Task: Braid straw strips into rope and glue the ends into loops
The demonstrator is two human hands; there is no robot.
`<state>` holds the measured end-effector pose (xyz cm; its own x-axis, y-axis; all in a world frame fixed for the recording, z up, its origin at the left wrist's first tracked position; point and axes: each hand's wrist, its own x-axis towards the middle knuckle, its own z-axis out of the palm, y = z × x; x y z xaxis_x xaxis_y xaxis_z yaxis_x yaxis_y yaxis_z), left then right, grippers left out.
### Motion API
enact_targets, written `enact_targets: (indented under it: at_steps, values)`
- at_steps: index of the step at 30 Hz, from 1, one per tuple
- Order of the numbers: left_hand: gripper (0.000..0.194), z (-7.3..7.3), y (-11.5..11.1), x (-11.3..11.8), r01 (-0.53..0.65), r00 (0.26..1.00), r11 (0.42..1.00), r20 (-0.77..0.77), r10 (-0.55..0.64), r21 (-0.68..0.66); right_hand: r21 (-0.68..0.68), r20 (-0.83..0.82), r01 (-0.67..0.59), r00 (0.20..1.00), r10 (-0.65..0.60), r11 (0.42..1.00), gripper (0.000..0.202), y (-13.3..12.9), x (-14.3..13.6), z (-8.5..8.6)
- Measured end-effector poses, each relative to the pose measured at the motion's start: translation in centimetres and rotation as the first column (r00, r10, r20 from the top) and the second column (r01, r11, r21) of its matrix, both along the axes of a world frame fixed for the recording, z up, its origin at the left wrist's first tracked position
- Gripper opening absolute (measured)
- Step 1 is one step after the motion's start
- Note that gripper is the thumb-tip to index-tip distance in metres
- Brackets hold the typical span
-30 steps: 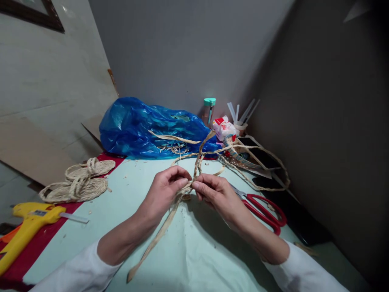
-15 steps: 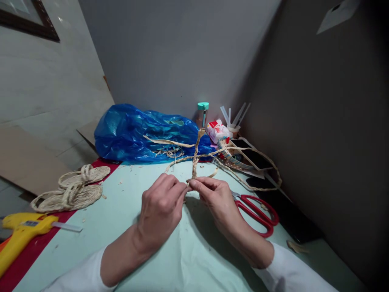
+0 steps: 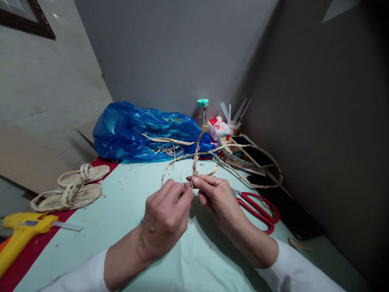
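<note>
**Firm pinch, even pull should serve best**

Above the worktop (image 3: 138, 182), the braided cord (image 3: 197, 146) loops toward the right edge. The right hand (image 3: 224, 202) pinches the cord low; the left hand (image 3: 165, 215) seems closed on a strand (image 3: 191, 184).

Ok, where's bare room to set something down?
Mostly bare pale-green cloth lies between the beige woven slippers and left hand, and between both white sleeves. Right of and beyond the right hand is crowded: red-handled metal scissors, tan braided fibre cord, crumpled blue plastic bag.
</note>
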<state>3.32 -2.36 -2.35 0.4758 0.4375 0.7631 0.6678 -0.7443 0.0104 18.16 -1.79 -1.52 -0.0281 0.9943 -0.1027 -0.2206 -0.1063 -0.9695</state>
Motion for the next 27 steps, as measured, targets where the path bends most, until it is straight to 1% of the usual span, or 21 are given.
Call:
enact_targets:
  at_steps: [2,4,6,7,8,9,10,11,12,13,14,15,16,17,18,19,22,23,24,25,27]
  values:
    - [0.019,-0.2,-0.2,0.1,0.01,0.996,1.0,-0.085,-0.009,0.012,-0.036,-0.098,-0.026,0.995,0.022,0.999,0.024,0.1,0.0,-0.2]
    - [0.015,-0.2,-0.3,0.2,0.061,0.993,0.997,-0.093,-0.066,-0.054,-0.052,-0.15,-0.035,0.988,0.027,0.998,0.023,0.2,0.1,-0.5]
    - [0.014,0.3,-0.2,0.2,0.133,0.991,0.979,0.022,-0.131,-0.155,-0.046,-0.151,-0.028,0.988,0.021,0.999,0.023,0.3,0.1,-0.8]
    - [0.014,0.6,0.0,0.1,0.151,0.985,0.969,0.111,-0.131,-0.195,-0.034,-0.138,-0.023,0.99,0.018,0.999,0.023,0.3,0.1,-0.8]
    - [0.014,0.9,0.1,0.0,0.146,0.974,0.962,0.205,-0.099,-0.229,-0.016,-0.114,-0.02,0.993,0.018,1.0,0.023,0.2,0.1,-0.9]
    - [0.013,1.2,0.4,0.0,0.121,0.957,0.955,0.288,-0.039,-0.273,0.008,-0.078,-0.022,0.997,0.023,1.0,0.024,0.2,0.0,-0.9]
    - [0.012,1.4,0.6,-0.1,0.1,0.937,0.932,0.348,0.03,-0.349,0.034,-0.037,-0.029,0.999,0.03,0.999,0.026,0.1,-0.1,-0.9]
    - [0.01,1.5,0.9,-0.2,0.114,0.92,0.881,0.384,0.081,-0.459,0.055,0.004,-0.039,0.999,0.039,0.998,0.027,0.0,-0.3,-0.9]
    - [0.01,1.5,1.2,-0.2,0.168,0.908,0.788,0.404,0.11,-0.593,0.074,0.041,-0.047,0.998,0.044,0.996,0.026,-0.2,-0.5,-1.0]
    - [0.013,1.3,1.4,-0.2,0.249,0.9,0.647,0.419,0.119,-0.72,0.096,0.071,-0.052,0.996,0.045,0.994,0.023,-0.3,-0.6,-1.1]
    - [0.018,1.1,1.6,-0.2,0.339,0.888,0.477,0.444,0.123,-0.811,0.121,0.1,-0.056,0.994,0.044,0.991,0.02,-0.4,-0.7,-1.2]
    - [0.022,0.9,1.7,-0.1,0.421,0.868,0.31,0.478,0.134,-0.852,0.146,0.131,-0.059,0.991,0.039,0.988,0.018,-0.5,-0.8,-1.3]
    - [0.024,0.7,1.9,-0.1,0.485,0.842,0.186,0.514,0.162,-0.854,0.172,0.169,-0.059,0.985,0.029,0.983,0.016,-0.6,-0.8,-1.5]
    - [0.026,0.5,2.0,-0.1,0.528,0.817,0.121,0.541,0.198,-0.841,0.195,0.215,-0.064,0.976,0.021,0.979,0.015,-0.7,-0.8,-1.5]
    - [0.027,0.4,2.0,-0.1,0.549,0.798,0.111,0.559,0.227,-0.829,0.213,0.265,-0.074,0.964,0.015,0.974,0.014,-0.7,-0.7,-1.6]
    - [0.026,0.3,2.2,-0.2,0.547,0.791,0.14,0.564,0.238,-0.825,0.228,0.311,-0.091,0.95,0.016,0.969,0.012,-0.8,-0.6,-1.5]
    - [0.028,0.7,2.5,-0.3,0.46,0.824,0.312,0.53,0.2,-0.832,0.271,0.42,-0.152,0.907,0.025,0.951,0.006,-1.0,-0.5,-1.1]
    - [0.028,0.9,2.5,-0.3,0.431,0.833,0.351,0.516,0.199,-0.831,0.281,0.452,-0.172,0.892,0.028,0.944,0.006,-1.0,-0.5,-0.9]
    - [0.026,1.2,2.6,-0.3,0.411,0.835,0.371,0.507,0.213,-0.833,0.291,0.481,-0.185,0.876,0.024,0.939,0.008,-1.1,-0.6,-0.8]
    - [0.024,1.3,2.6,-0.2,0.403,0.829,0.375,0.507,0.238,-0.835,0.298,0.509,-0.194,0.861,0.016,0.935,0.011,-1.2,-0.7,-0.8]
    - [0.019,1.6,2.5,0.2,0.421,0.794,0.348,0.526,0.305,-0.838,0.318,0.556,-0.193,0.831,-0.018,0.928,0.017,-1.3,-0.9,-0.7]
